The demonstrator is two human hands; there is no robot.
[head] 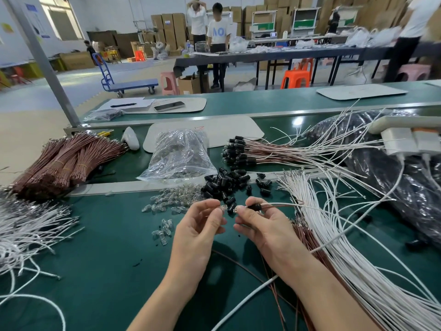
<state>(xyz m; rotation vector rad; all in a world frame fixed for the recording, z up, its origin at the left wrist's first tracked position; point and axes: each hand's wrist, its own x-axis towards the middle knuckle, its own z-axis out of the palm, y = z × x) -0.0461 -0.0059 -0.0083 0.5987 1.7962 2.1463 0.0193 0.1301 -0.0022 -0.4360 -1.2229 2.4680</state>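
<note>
A phone (169, 106) lies near a pen (123, 105), a blue trolley (133, 83) stands beyond

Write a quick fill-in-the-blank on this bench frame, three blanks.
1. The left hand pinches a small clear ____.
2. The right hand holds a black socket whose wires trail off to the person's ____.
3. The loose black sockets are piled on the ____ bench top.
Missing words: bulb; right; green.
</note>
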